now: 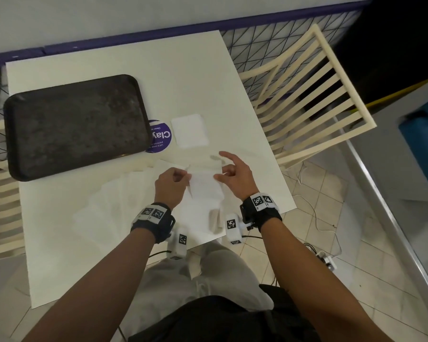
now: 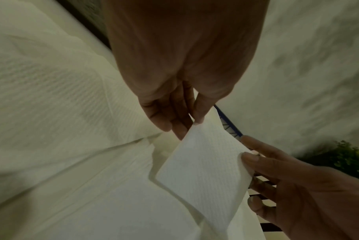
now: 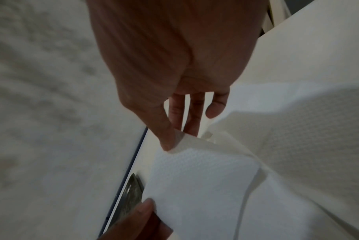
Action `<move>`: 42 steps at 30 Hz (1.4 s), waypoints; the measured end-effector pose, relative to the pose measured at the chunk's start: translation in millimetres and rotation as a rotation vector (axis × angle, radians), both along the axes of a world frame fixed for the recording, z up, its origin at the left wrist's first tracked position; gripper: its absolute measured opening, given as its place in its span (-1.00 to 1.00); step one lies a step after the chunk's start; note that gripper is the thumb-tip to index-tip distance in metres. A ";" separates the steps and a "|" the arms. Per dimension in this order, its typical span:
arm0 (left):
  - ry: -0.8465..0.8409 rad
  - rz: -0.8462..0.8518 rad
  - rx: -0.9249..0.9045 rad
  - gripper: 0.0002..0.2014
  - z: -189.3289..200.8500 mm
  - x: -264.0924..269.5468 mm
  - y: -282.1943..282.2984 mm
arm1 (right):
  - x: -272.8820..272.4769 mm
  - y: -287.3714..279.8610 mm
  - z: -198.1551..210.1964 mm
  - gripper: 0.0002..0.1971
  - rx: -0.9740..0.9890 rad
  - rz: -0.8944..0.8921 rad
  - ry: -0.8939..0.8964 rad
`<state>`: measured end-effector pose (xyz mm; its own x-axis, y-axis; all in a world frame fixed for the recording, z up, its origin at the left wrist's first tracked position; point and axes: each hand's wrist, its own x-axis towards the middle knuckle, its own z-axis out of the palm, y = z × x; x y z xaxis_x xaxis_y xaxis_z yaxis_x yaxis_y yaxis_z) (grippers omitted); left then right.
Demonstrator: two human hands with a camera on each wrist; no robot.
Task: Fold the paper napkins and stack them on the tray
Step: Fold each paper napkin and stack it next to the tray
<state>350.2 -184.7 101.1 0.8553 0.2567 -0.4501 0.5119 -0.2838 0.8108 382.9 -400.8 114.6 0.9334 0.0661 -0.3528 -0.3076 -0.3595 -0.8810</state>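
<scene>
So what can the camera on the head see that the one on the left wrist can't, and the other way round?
Only the head view shows the dark tray, bare of napkins, a folded napkin lying apart on the white table, a purple sticker and the slatted chair.

Only the left wrist view shows the paper's embossed weave and a green plant.

Both show the left hand and the right hand pinching the held napkin above the loose napkins.
</scene>
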 end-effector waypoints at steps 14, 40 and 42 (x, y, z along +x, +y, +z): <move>-0.196 -0.083 0.065 -0.93 10.5 0.5 5.9 | 4.4 11.0 5.0 -0.83 -0.098 0.050 -0.054; -0.240 -0.079 0.113 -0.95 23.1 6.6 22.5 | 29.6 38.3 33.0 -0.90 -0.096 0.134 -0.052; -0.246 -0.073 0.118 -0.95 22.5 7.0 21.7 | 30.2 38.3 32.5 -0.90 -0.068 0.095 -0.047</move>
<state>357.2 -163.0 123.7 0.9532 0.2290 -0.1975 0.2789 -0.4129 0.8671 413.1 -362.4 147.2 0.9398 0.1322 -0.3151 -0.2279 -0.4447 -0.8662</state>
